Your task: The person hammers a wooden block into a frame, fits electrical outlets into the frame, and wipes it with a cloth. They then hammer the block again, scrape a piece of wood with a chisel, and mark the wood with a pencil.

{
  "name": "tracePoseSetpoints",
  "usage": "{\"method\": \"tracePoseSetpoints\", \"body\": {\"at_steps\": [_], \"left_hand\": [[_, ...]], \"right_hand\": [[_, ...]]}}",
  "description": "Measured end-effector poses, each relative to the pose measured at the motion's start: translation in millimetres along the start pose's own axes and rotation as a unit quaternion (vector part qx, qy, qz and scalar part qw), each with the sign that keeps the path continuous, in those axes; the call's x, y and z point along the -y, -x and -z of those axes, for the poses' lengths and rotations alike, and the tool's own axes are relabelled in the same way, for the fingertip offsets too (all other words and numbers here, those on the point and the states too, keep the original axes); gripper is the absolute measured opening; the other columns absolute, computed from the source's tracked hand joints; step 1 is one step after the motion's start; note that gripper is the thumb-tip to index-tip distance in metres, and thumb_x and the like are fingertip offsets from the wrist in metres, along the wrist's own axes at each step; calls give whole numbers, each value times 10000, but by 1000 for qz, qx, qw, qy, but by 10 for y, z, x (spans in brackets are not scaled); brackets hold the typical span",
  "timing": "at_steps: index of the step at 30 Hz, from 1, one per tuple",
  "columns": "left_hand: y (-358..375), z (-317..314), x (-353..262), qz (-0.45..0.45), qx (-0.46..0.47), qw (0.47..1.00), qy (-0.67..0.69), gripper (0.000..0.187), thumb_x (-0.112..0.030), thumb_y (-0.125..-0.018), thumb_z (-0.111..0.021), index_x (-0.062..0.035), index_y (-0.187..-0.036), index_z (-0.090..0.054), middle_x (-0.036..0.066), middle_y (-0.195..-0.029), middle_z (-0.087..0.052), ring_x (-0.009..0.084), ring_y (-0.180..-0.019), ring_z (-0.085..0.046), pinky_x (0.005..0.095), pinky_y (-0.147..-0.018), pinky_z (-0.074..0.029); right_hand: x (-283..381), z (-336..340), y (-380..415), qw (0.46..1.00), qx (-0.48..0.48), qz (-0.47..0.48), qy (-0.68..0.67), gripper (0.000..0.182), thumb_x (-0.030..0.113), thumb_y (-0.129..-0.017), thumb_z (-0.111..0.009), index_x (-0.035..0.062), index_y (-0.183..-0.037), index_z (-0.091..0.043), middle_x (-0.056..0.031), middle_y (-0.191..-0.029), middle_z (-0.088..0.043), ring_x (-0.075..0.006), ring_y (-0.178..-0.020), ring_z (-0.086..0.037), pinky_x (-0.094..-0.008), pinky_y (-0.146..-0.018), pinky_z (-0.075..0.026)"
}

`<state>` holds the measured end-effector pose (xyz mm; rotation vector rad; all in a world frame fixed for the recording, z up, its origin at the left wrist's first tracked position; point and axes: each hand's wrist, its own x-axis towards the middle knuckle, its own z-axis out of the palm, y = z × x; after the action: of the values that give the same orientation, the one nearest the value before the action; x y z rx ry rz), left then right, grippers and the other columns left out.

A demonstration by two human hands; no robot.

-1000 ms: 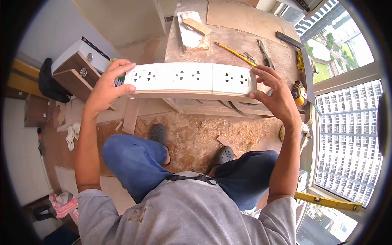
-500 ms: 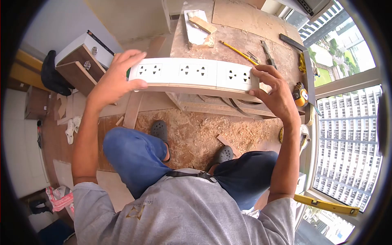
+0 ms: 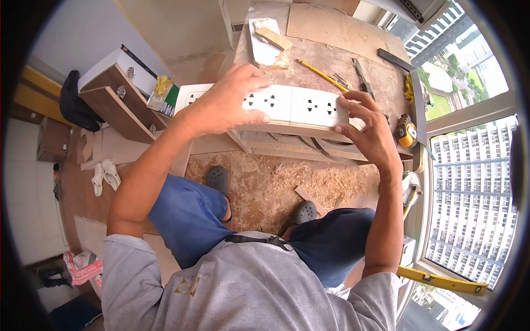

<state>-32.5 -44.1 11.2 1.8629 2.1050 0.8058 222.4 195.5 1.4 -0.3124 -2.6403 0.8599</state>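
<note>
A long white strip of power sockets (image 3: 284, 105) on a thin wooden edge lies across the near side of the workbench. My left hand (image 3: 226, 102) reaches over its middle-left part, thumb at the front edge and fingers at the back, hiding some sockets. At the strip's right end, my right hand (image 3: 361, 116) grips the corner between thumb and curled fingers. Three socket plates show at least in part.
The dusty workbench (image 3: 326, 55) bears a yellow pencil (image 3: 322, 74), a chisel-like tool (image 3: 362, 77) and a tape measure (image 3: 407, 131). A box (image 3: 164, 99) stands left of the strip. Wood shavings (image 3: 270, 176) cover the floor; a yellow level (image 3: 441, 280) is at right.
My left hand has moved right, from the strip's left end to its middle-left part, uncovering the box beside it. My right hand stays at the right end.
</note>
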Motion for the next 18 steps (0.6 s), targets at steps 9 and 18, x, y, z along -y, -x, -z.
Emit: {"method": "tracePoseSetpoints", "body": {"at_steps": [9, 18], "left_hand": [[-96, -15, 103, -44, 22, 999, 8, 751, -342, -767, -885, 61, -1336, -604, 168, -1267, -551, 342, -1252, -504, 419, -1130, -419], [-188, -265, -31, -44, -25, 999, 5, 818, -412, -776, -891, 64, -1379, -610, 156, -1278, -539, 325, -1271, -500, 412, -1124, -418]], "right_hand": [[-6, -46, 14, 999, 3, -25, -41, 591, 138, -795, -903, 33, -1341, -702, -74, -1348, -638, -181, -845, -596, -334, -773, -549], [-137, -100, 16, 998, -20, -8, -64, 603, 160, -809, -899, 29, -1359, -691, -89, -1369, -641, -175, -869, -618, -333, -811, -564]]}}
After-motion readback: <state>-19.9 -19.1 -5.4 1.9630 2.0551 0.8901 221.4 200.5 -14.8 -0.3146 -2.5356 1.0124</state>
